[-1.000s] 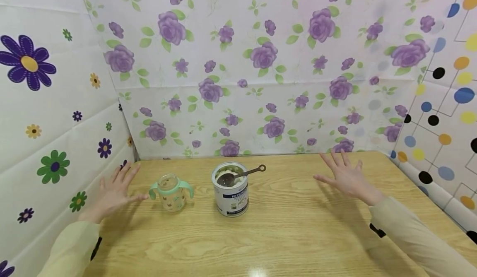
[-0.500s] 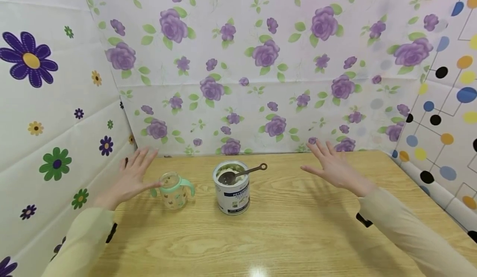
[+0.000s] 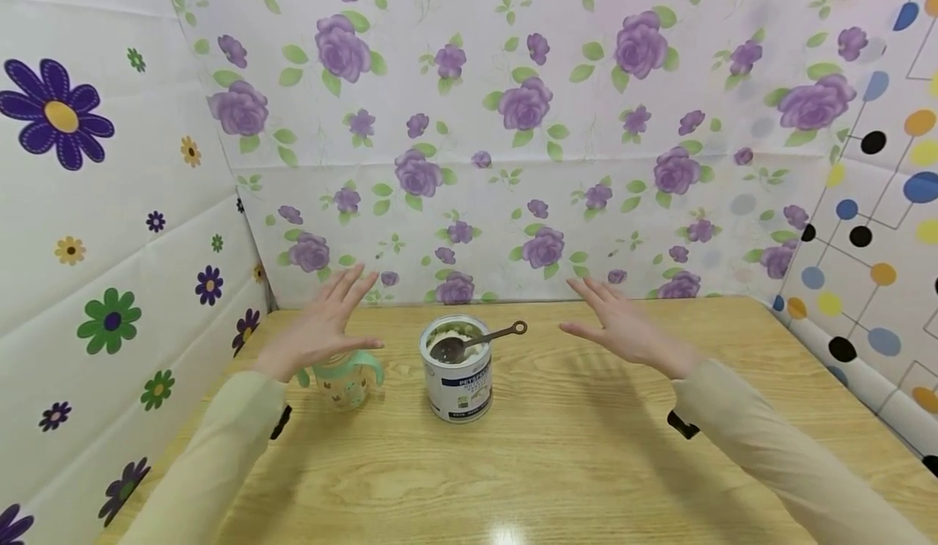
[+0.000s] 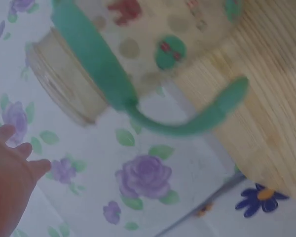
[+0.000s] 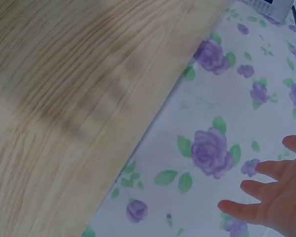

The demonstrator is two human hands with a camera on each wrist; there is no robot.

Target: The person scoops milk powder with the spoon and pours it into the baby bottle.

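Fingers spread, my left hand [image 3: 322, 325] hovers above a clear sippy cup [image 3: 343, 386] with a mint-green collar and two handles, partly covering its top in the head view. In the left wrist view the lidless cup [image 4: 138, 44] shows its open neck, with the hand [image 4: 10, 182] apart from it. Right of the cup stands an open white tin [image 3: 458, 390] holding pale powder. A dark brown spoon [image 3: 476, 341] lies across its mouth, handle to the right. My right hand [image 3: 623, 325] hangs in the air right of the tin, fingers extended, holding nothing.
The light wooden table [image 3: 557, 472] ends at a purple-rose cloth [image 3: 506, 162] at the back. Patterned cloths hang at the left [image 3: 110, 243] and right [image 3: 872, 268] sides. Each wrist carries a dark strap piece.
Both hands have moved inward toward the tin, the left from beside the cup to above it, the right leftward. Cup, tin and spoon have stayed in place.
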